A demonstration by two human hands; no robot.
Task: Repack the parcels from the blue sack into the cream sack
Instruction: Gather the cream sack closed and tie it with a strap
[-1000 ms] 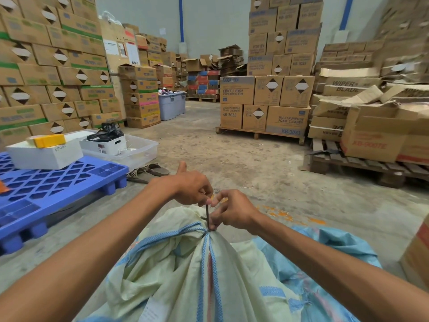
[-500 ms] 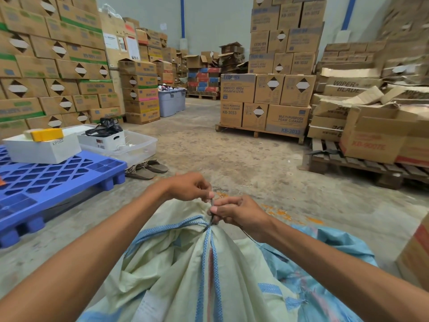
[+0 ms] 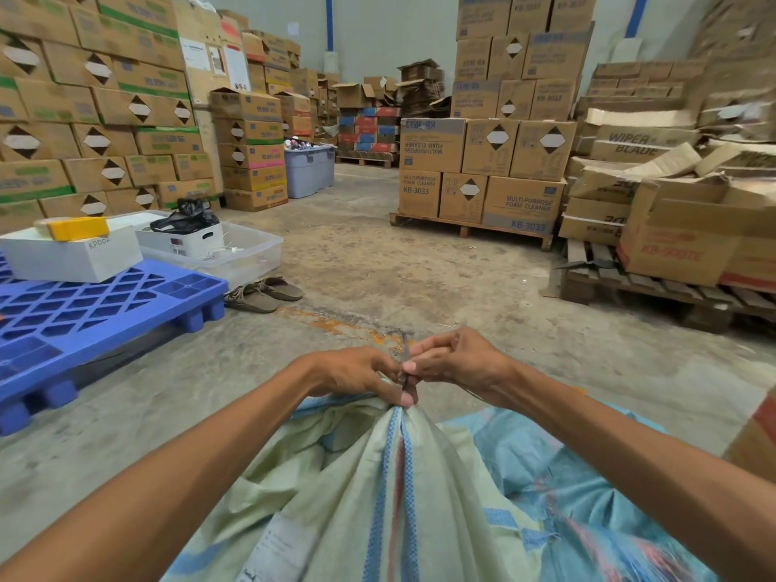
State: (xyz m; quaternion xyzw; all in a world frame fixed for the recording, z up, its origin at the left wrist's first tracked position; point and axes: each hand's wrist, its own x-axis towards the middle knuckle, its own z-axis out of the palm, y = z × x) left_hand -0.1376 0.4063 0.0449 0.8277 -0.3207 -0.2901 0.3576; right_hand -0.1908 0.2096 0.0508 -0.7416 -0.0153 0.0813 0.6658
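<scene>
Cinching the cream sack, near centre, blue sack just right. My left hand and right hand pinch a dark tie; one slip and it probably pops open.

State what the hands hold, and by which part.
The left hand and right hand both pinch a thin dark tie at the gathered neck of the cream sack.
</scene>
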